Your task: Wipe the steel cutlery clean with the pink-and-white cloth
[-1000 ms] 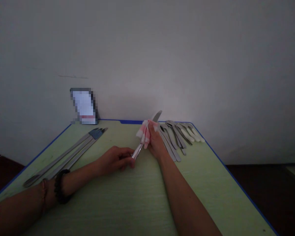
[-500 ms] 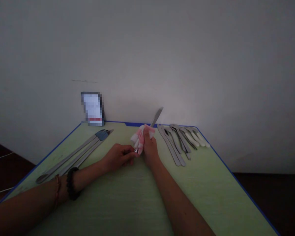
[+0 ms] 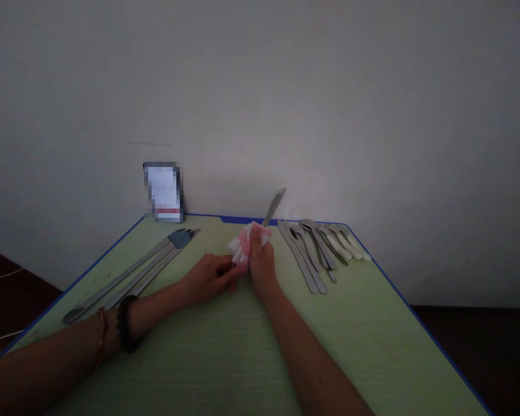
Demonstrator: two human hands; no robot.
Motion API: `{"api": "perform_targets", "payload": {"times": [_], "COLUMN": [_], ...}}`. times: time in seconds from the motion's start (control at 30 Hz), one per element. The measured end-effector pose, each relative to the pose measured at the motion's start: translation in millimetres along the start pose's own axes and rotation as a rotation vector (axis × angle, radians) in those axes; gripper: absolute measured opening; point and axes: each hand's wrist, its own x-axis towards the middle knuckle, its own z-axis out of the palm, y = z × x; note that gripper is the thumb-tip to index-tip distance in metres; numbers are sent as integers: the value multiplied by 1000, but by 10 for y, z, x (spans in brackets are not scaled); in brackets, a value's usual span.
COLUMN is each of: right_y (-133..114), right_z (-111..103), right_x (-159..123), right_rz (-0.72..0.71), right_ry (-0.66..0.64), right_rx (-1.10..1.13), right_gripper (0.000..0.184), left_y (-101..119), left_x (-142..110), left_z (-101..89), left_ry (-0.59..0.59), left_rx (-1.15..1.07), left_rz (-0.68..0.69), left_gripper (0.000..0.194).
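Note:
A table knife (image 3: 274,205) points up and away to the right above the table, its blade bare. Around its middle is a bunched pink-and-white cloth (image 3: 241,242), pressed against the knife by my right hand (image 3: 262,263), thumb on top. My left hand (image 3: 210,276) pinches the near end of the knife; that end is hidden by fingers and cloth. Beyond my right hand lie two long knives (image 3: 301,260), side by side. To the left of my left hand rest several long-handled utensils (image 3: 134,271), partly covered by my left forearm.
Several spoons and other cutlery (image 3: 316,237) lie at the back right, beside white-handled pieces (image 3: 344,245). A phone-like device with a blurred screen (image 3: 163,193) leans on the wall (image 3: 260,104). The green table (image 3: 225,358) has a blue edge.
My right hand and the cloth have slid slightly toward my left hand, covering the metal that showed between them. The knife has shifted a little left. The other cutlery stays put.

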Motion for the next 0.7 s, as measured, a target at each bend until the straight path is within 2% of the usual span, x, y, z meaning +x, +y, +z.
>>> {"api": "perform_targets", "payload": {"times": [0.1, 0.2, 0.33, 0.5, 0.6, 0.7], "right_y": [8, 15, 0, -19, -2, 32], "right_z": [-4, -14, -26, -20, -17, -39], "right_x": [9, 13, 11, -4, 1, 40], "right_rz": [34, 45, -1, -38, -7, 54], "right_ry": [11, -11, -55, -52, -62, -47], "right_rx": [22, 26, -42, -82, -65, -6], "right_gripper": [51, 52, 52, 52, 53, 53], "left_y": [15, 14, 5, -30, -55, -42], "left_x": [-10, -15, -7, 19, 10, -33], "left_z": [-7, 1, 24, 25, 9, -4], "left_ry": [-14, -49, -124, -162, -184, -260], "left_rx": [9, -27, -79, -126, -143, -171], "left_rz": [15, -28, -102, -85, -75, -68], "left_gripper": [43, 46, 52, 53, 50, 47]}}
